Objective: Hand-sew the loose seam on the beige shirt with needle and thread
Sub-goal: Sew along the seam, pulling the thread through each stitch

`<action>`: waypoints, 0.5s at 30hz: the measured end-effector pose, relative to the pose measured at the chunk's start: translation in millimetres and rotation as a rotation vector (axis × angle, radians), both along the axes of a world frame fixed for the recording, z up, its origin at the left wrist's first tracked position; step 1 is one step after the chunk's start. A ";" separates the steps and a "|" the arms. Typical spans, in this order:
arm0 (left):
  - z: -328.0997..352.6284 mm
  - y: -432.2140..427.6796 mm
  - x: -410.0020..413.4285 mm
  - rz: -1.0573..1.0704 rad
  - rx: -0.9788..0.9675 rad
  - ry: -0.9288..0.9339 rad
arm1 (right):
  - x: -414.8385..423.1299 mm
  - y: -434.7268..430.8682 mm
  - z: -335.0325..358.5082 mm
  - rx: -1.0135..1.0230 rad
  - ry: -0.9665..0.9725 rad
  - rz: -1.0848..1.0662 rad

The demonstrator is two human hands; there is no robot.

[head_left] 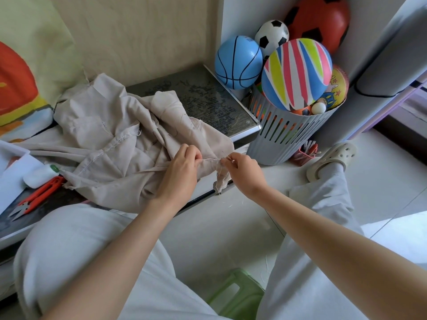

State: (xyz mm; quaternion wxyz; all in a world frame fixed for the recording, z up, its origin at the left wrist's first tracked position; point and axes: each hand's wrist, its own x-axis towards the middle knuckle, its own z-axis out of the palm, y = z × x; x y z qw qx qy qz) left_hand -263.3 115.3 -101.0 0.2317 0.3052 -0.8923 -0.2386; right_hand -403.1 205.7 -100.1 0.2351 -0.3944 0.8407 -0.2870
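The beige shirt [115, 144] lies crumpled on a low dark glass table [215, 100], one edge hanging over the front. My left hand [182, 172] pinches the shirt's seam edge at its left end. My right hand [245, 169] pinches the thin needle [227, 156] at the seam's right end, its tip pointing up and left. A short stretch of seam [211, 159] is held taut between the two hands. Loose thread ends hang below the fabric near my right hand.
Red thread snips [34, 199] and a small white item with a green cap [40, 174] lie on the table at left. A grey slatted basket [291, 132] full of balls stands to the right. A green stool [235, 294] sits between my legs.
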 end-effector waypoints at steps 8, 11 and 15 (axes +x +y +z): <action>-5.0 -9.0 -3.2 0.050 0.095 -0.046 | -0.1 -1.0 0.2 -0.008 0.024 0.021; -5.0 -8.5 -5.8 0.059 0.117 -0.043 | -0.6 -0.4 -2.0 -0.024 0.014 0.035; -0.6 -5.5 -6.9 0.061 0.190 -0.002 | -3.9 0.7 -3.6 -0.039 0.001 0.051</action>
